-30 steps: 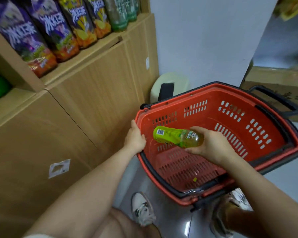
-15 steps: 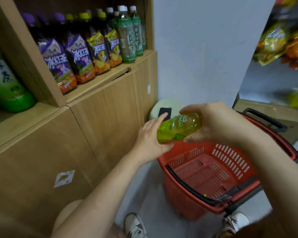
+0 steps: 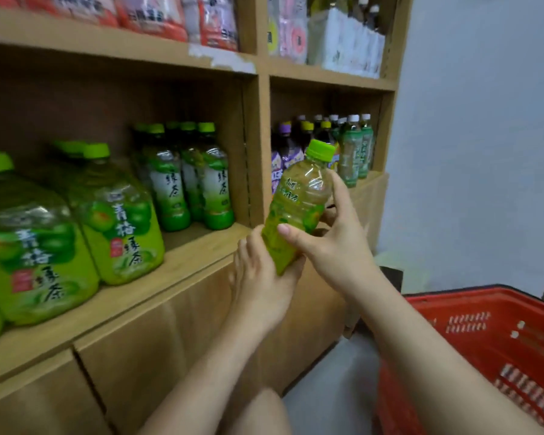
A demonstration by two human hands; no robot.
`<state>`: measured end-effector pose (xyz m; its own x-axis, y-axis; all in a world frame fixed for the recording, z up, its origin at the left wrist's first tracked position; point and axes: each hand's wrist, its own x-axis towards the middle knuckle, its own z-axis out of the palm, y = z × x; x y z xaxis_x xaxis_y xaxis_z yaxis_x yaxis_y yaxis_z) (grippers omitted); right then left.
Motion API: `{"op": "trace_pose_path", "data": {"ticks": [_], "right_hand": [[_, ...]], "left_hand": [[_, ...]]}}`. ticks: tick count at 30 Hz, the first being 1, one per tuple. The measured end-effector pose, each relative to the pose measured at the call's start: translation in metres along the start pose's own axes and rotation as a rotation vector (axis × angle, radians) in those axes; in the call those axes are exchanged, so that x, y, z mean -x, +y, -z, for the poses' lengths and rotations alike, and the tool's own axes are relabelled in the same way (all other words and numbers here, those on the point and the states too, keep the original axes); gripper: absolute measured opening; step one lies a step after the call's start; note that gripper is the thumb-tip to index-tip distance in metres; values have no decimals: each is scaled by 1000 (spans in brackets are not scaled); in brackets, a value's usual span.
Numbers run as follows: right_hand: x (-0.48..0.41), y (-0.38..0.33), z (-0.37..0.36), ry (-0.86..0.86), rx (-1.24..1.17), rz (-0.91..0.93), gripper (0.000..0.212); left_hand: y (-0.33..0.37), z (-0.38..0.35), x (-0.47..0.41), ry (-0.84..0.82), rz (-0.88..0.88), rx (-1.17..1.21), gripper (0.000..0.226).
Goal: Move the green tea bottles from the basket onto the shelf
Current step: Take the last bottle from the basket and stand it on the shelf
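A small green tea bottle point(image 3: 299, 202) with a green cap stands nearly upright in the air, just in front of the wooden shelf point(image 3: 182, 262). My left hand point(image 3: 264, 277) cups and grips its base from below. My right hand point(image 3: 333, 243) grips its middle, thumb across the label. The red basket point(image 3: 484, 334) sits low at the right; its inside is mostly out of view. Small green tea bottles point(image 3: 195, 183) stand in rows on the shelf, to the left of the held bottle.
Large green tea jugs point(image 3: 76, 227) fill the shelf's left part. The neighbouring compartment holds purple, yellow and white-capped bottles point(image 3: 336, 146). Packaged goods point(image 3: 220, 20) sit on the upper shelf. A white wall point(image 3: 484, 120) rises at right, cabinet doors point(image 3: 139, 356) below.
The bottle has been lifted from over the basket up to shelf height and turned upright. My left hand now grips its base. The view has swung up toward the shelf.
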<state>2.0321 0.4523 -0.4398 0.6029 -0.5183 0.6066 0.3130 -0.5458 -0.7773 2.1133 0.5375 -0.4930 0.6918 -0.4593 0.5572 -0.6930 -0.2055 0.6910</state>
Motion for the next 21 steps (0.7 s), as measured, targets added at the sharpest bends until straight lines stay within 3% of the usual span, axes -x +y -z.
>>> {"op": "trace_pose_path", "data": {"ticks": [4, 9, 16, 18, 21], "right_hand": [[-17, -10, -21, -78, -23, 35, 92], [-45, -6, -54, -153, -15, 36, 86], [-76, 31, -104, -245, 60, -74, 77], [-78, 43, -113, -236, 65, -121, 71], [-74, 62, -126, -219, 118, -148, 57]], "left_hand": [[-11, 47, -19, -132, 27, -1, 79], [-23, 63, -29, -121, 14, -11, 83], [-71, 66, -73, -68, 294, 206, 75], [-76, 65, -81, -58, 312, 111, 70], [-77, 60, -81, 90, 293, -131, 61]]}}
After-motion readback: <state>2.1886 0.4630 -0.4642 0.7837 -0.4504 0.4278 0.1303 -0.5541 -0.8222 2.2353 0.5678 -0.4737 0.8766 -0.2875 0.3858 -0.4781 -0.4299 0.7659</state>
